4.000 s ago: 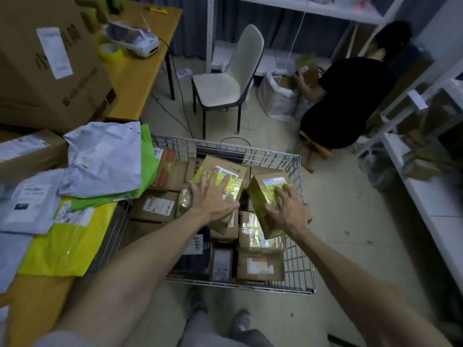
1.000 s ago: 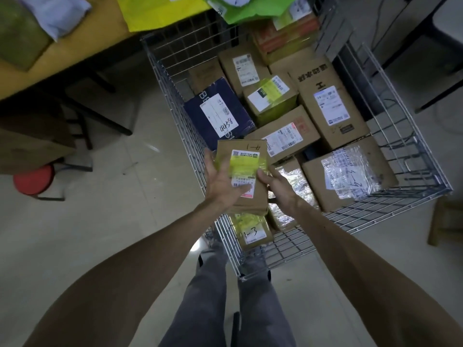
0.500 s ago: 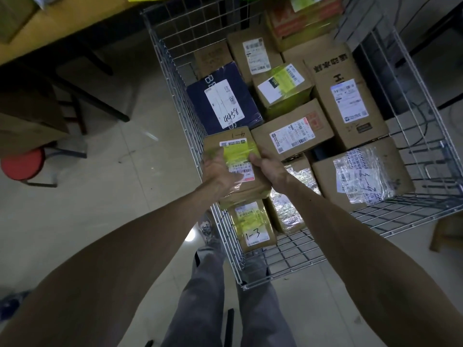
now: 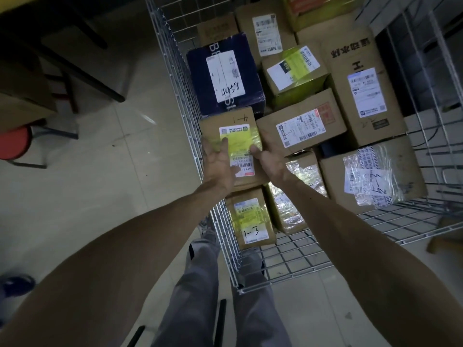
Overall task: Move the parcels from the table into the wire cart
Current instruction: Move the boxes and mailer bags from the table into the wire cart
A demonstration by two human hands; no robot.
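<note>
- Being gripped at its near end from both sides, the parcel marked "4-1" (image 4: 231,122) was found inside the wire cart (image 4: 295,261), close against the left wall.
- The left hand (image 4: 217,163) was curled round the parcel's left edge, with its thumb laid on the yellow-taped label.
- The right hand (image 4: 270,162) was curled round the right edge, with its thumb on top; its other fingers were hidden beneath.
- The parcel was positioned between a navy box (image 4: 225,71) beyond it and a parcel marked "1-3" (image 4: 250,221) nearer the person.
- Whether the parcel was resting on anything could not be told.
- Just to its right, a brown labelled box (image 4: 300,128) and a film-wrapped parcel (image 4: 297,199) were seen.
- A red stool (image 4: 12,146) was seen on the floor, well apart from the cart.
</note>
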